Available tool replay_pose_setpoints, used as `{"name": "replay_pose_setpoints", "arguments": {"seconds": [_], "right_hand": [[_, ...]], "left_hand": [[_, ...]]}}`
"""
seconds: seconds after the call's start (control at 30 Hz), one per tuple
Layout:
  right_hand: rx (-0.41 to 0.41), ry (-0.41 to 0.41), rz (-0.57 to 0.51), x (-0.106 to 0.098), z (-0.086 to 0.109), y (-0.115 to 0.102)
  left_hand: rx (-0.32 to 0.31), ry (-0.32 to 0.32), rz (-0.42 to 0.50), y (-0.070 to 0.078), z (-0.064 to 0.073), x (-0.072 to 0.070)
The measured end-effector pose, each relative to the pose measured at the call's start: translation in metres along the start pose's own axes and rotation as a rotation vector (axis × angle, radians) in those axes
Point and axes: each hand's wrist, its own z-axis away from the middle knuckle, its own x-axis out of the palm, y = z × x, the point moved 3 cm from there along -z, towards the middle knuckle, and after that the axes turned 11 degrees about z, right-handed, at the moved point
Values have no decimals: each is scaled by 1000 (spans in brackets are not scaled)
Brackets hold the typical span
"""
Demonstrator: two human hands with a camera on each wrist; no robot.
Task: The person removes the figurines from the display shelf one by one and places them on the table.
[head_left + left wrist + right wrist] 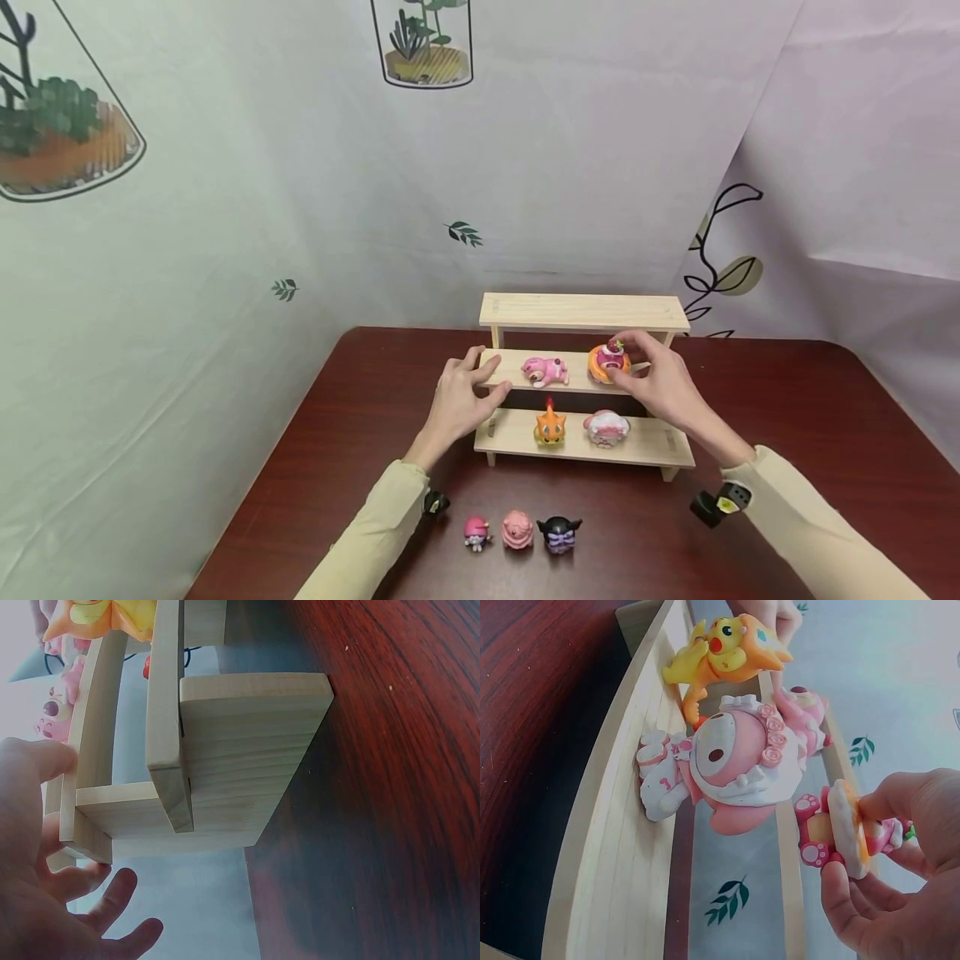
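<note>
All three views face far: head downward from high over the near side, the wrists close by the stand (585, 308) at left and right, both catching the orange figure (551, 428).

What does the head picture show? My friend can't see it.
A person's right hand holds an orange-and-pink toy at the middle shelf of a wooden stand; the left hand grips that shelf's other end. Three other toys sit on the stand, and three more line up on the table in front.
</note>
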Motion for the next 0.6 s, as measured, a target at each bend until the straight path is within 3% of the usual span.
{"name": "replay_pose_setpoints", "arguments": {"seconds": [0.6], "right_hand": [[13,7,-2,-9,6,-8]], "left_hand": [[1,-1,-1,0,0,0]]}}
